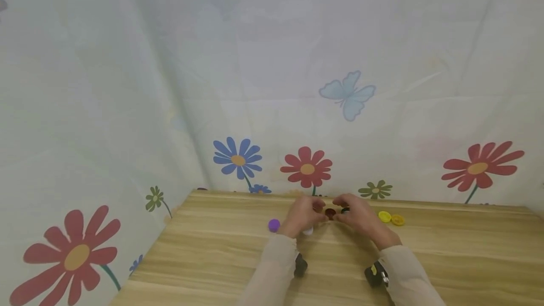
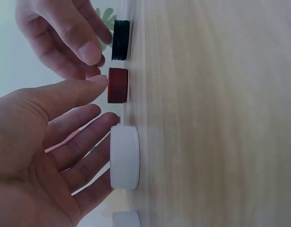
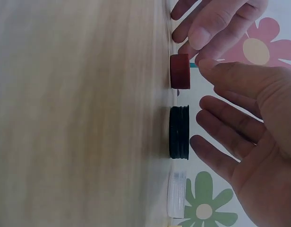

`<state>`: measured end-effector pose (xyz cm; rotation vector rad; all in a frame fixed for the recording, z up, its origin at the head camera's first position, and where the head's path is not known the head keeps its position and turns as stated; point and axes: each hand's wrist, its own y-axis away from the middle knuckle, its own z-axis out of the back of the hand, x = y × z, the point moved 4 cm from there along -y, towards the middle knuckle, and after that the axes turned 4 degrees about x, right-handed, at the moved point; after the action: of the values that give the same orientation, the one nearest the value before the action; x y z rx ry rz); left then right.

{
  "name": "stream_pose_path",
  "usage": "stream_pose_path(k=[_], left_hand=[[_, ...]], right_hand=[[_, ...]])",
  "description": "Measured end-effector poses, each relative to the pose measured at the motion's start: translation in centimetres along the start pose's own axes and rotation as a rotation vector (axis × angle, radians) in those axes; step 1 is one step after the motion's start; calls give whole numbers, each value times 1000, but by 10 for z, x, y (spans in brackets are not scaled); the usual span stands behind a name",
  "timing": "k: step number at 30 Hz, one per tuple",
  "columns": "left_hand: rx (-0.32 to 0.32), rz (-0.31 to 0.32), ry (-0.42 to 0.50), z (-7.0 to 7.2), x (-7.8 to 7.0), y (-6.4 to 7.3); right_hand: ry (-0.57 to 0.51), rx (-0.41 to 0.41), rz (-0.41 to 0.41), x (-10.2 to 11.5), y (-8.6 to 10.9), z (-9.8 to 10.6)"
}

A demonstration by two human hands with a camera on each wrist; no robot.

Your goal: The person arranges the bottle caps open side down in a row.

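Note:
A dark red bottle cap (image 1: 330, 213) sits on the table between my two hands. My left hand (image 1: 301, 214) has its thumb tip right at the red cap in the left wrist view, its fingers loosely extended behind a white cap (image 2: 125, 157). From the other side, my right hand (image 1: 358, 215) keeps its thumb near the red cap, with relaxed fingers spread beside a ridged black cap (image 3: 179, 132). Neither hand is curled round a cap.
A purple cap (image 1: 274, 225) lies left of my left hand. Right of my right hand lie a yellow cap (image 1: 384, 216) and an orange-yellow cap (image 1: 397, 220). A clear ribbed cap (image 3: 176, 194) stands beyond the black one. A flower-printed curtain (image 1: 263, 107) hangs behind the wooden table (image 1: 204, 249).

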<state>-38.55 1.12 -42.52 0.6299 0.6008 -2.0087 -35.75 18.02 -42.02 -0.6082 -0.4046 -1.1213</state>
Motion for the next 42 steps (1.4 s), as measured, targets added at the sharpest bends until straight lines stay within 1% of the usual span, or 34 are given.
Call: stream_pose_path(k=[4, 10, 12, 22, 26, 33, 38, 42], left_hand=[[0, -1, -8, -1, 0, 0], [2, 23, -9, -2, 2, -1], [1, 26, -11, -3, 2, -2], [6, 30, -9, -4, 4, -4], [4, 17, -13, -4, 3, -4], [8, -19, -21, -5, 1, -5], [2, -45, -29, -4, 2, -4], [-4, -47, -12, -2, 3, -3]], right_hand=[[-8, 16, -13, -1, -3, -2], [-6, 42, -26, -3, -8, -4], [3, 49, -17, -5, -9, -5], [29, 68, -28, -11, -12, -9], [32, 76, -37, -10, -14, -10], [52, 80, 15, -4, -14, -10], [53, 79, 33, -2, -14, -9], [33, 66, 42, 0, -14, -8]])
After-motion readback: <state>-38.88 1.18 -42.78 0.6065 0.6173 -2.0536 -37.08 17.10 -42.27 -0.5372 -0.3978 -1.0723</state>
